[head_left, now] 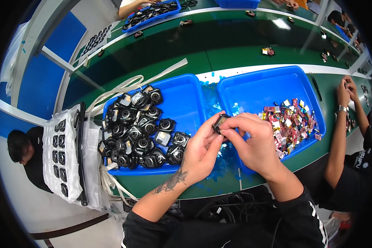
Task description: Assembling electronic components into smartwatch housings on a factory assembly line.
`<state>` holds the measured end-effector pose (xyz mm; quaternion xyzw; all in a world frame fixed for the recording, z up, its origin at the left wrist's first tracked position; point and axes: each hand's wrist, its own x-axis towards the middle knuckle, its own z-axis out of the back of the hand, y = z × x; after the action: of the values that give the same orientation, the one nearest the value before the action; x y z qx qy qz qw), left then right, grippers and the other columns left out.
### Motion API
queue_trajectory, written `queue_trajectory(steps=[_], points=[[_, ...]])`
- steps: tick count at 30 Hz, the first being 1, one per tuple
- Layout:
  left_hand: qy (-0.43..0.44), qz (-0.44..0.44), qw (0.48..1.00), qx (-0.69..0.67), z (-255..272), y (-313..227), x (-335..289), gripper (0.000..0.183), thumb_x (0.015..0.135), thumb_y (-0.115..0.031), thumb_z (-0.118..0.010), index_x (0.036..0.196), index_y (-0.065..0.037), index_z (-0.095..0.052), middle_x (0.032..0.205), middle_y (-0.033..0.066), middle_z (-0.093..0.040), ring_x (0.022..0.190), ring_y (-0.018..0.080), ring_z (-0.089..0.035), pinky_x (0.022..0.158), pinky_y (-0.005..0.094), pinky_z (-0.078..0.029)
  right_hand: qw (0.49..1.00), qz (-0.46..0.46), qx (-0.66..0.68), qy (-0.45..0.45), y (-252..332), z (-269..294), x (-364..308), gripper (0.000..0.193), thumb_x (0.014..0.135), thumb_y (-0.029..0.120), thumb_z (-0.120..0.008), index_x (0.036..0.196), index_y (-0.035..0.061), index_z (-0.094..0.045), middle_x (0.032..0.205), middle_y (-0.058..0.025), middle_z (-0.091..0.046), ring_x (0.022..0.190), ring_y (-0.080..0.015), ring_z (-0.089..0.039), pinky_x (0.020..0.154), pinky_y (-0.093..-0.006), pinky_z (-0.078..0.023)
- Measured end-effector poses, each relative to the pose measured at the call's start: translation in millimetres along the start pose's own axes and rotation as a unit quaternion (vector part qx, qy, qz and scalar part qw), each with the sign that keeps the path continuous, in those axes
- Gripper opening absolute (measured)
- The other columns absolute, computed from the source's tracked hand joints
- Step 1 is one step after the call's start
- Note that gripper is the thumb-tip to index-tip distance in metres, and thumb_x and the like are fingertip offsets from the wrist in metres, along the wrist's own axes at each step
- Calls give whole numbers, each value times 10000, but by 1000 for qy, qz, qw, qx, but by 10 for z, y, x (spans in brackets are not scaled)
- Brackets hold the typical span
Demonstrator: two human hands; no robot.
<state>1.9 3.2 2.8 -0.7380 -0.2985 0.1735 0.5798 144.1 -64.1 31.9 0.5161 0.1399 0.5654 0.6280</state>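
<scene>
Between my two hands is a small black smartwatch case (pixel 222 122), held over the gap between two blue trays. My left hand (pixel 201 152) grips its left side, thumb and fingers closed round it. The thumb and forefinger of my right hand (pixel 254 140) pinch its right side; anything small between those fingertips is hidden. To the left, a blue tray (pixel 186 89) holds a heap of black smartwatch cases (pixel 142 143), several showing round sensor backs. A second blue tray (pixel 252 84), on the right, contains a pile of small red, white and yellow electronic parts (pixel 289 124).
Blue scraps (pixel 213 105) litter the green bench between the trays. Pale straps (pixel 161 74) lie behind the left tray; a rack of watch cases (pixel 60 153) stands further left. Beyond runs a green conveyor (pixel 231 49) with scattered parts. A co-worker's hands (pixel 346 89) are at far right, near black tweezers (pixel 316 86).
</scene>
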Motion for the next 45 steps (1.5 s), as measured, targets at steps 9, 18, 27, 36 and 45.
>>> queue_trajectory(steps=[9, 18, 27, 36, 45], points=[[2, -10, 998, 69, 13, 42, -21, 491, 976, 44, -443, 1445, 56, -300, 1326, 193, -520, 1201, 216, -554, 1024, 338, -452, 999, -13, -32, 18, 22, 42, 0, 53, 775, 35, -707, 815, 56, -678, 739, -66, -665, 676, -239, -621, 654, -353, -417], [11, -24, 996, 81, 4, 9, -18, 485, 966, 61, -436, 1435, 37, -314, 1314, 193, -524, 1170, 209, -571, 1006, 331, -467, 991, 9, -127, 35, 19, 138, 51, 206, 709, 37, -759, 764, 59, -561, 667, -44, -562, 637, -218, -556, 664, -346, -415], [-89, -58, 993, -41, 36, -112, 49, 365, 989, 14, -439, 1353, 36, -437, 1302, 129, -526, 1194, 268, -570, 1026, 378, -465, 970, -141, 187, 62, 19, 135, -13, 163, 825, 14, -720, 970, -11, -648, 897, -64, -680, 840, -104, -663, 738, -253, -559], [-73, -154, 920, 353, 100, -184, 18, 270, 819, -24, -718, 1088, -20, -695, 1042, 175, -646, 904, 265, -681, 749, 324, -543, 939, -176, 285, 83, -114, 154, 1, 72, 873, 3, -659, 933, -28, -634, 890, -45, -642, 857, -98, -628, 728, -232, -547], [-70, -115, 936, 325, 105, -168, 3, 121, 835, -39, -711, 943, 12, -696, 914, 140, -677, 782, 222, -690, 665, 294, -545, 913, -184, 348, 105, -113, 199, 11, 93, 866, 5, -667, 944, -9, -619, 866, -12, -609, 802, -60, -589, 731, -197, -497]])
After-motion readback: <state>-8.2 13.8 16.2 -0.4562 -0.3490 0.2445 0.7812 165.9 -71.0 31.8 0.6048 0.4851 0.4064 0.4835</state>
